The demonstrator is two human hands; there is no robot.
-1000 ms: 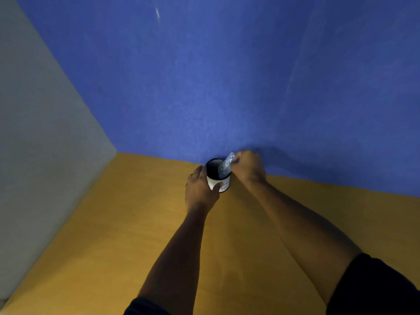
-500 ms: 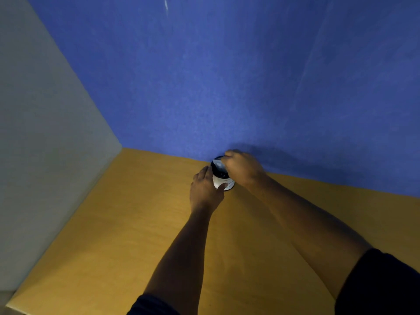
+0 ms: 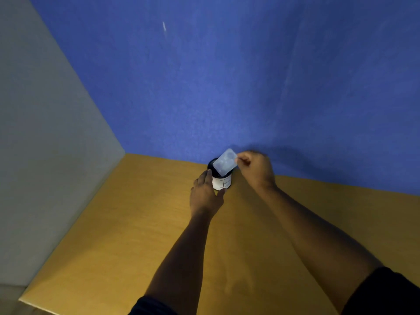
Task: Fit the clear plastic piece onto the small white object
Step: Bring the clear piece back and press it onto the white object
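Observation:
A small white cup (image 3: pixel 223 183) with a dark inside stands on the wooden table (image 3: pixel 136 223), close to the blue wall. My left hand (image 3: pixel 205 194) wraps around its left side. My right hand (image 3: pixel 255 169) pinches the right edge of a clear, frosted plastic piece (image 3: pixel 225 162), a rounded rectangle. The piece is tilted and hangs just over the cup's dark opening, covering part of the rim. I cannot tell whether it touches the rim.
A blue wall (image 3: pixel 227 87) rises right behind the cup. A grey panel (image 3: pixel 41 144) closes off the left side of the table. The table's front left edge (image 3: pixel 34 303) is near the bottom of the view.
Half a second ago my right hand was pressed down over the cup's mouth. Now it has lifted up and to the right, and the clear piece shows fully above the cup.

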